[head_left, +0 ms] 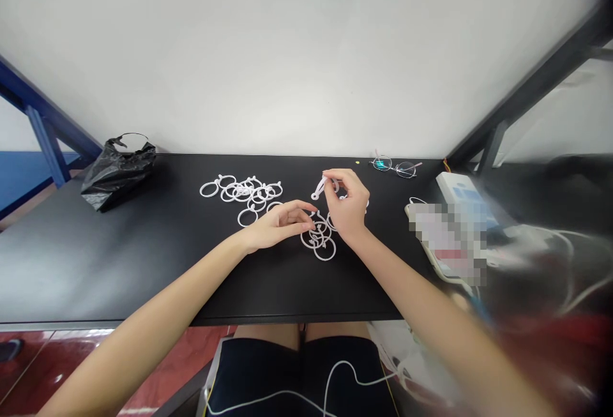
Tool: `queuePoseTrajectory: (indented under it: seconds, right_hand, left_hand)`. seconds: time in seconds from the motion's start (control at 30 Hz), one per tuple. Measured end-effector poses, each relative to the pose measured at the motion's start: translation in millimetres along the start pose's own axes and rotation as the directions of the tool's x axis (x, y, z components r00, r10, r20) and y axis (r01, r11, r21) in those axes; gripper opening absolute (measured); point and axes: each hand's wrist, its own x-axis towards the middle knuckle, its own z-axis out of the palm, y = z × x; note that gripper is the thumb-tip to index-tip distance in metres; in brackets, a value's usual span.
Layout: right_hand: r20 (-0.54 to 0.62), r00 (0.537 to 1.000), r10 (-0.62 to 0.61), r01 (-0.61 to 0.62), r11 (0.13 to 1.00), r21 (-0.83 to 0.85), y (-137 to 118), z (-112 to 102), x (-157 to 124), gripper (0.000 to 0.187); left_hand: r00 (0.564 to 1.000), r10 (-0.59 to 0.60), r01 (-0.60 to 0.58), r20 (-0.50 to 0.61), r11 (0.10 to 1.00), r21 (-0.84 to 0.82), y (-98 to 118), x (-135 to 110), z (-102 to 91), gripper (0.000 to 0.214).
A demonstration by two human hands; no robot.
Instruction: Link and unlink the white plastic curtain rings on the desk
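Observation:
My right hand (348, 206) is raised a little over the black table (143, 257), its fingers pinched on a white plastic ring (322, 188). My left hand (282, 224) lies low beside it, fingers stretched out towards a small cluster of white rings (320, 238) just in front of both hands. A larger heap of white rings (244, 191) lies further back and to the left, apart from both hands.
A crumpled black plastic bag (116, 171) sits at the back left. Glasses (395, 166) lie at the back right. A white device (462, 190), a blurred phone-like object (447, 238) and white cables (565, 257) crowd the right side. A white wall stands behind.

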Motion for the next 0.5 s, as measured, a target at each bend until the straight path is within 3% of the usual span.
queuePoseTrajectory:
  seconds: [0.23,0.5]
  right_hand:
    - [0.035,0.995,0.098,-0.1,0.994,0.054,0.2,0.9,-1.9,0.012]
    - [0.114,0.986,0.118,-0.127,0.989,0.072,-3.2,1.2,-2.5,0.018]
  left_hand:
    - [0.999,0.034,-0.033,-0.007,0.999,0.02,-2.1,0.8,-0.2,0.034]
    - [0.997,0.063,-0.063,0.036,0.998,0.019,1.5,1.2,2.4,0.035]
